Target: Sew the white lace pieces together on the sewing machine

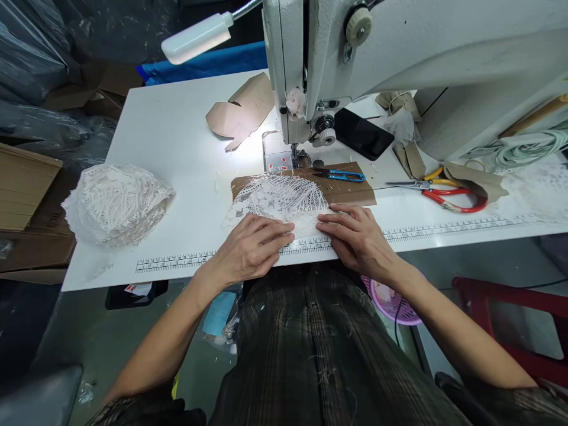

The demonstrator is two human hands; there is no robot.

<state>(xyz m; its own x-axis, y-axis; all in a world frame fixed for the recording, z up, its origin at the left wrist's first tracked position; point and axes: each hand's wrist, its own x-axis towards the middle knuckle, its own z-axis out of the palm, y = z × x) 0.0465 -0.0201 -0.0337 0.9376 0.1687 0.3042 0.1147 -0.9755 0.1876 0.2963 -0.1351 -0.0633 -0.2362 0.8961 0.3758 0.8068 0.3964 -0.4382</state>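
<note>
Over brown paper (349,194): white lace (284,197), net-like openwork.

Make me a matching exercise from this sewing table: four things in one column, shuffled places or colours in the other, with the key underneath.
Column one:
1. lace bundle
2. lace piece
3. snips
4. scissors

Column two:
A. blue, on the brown sheet
B. red on the handles, right of the snips
C. at the fingertips of the left hand and right hand
D. on the left part of the table

Pairs: 1-D, 2-C, 3-A, 4-B
</note>
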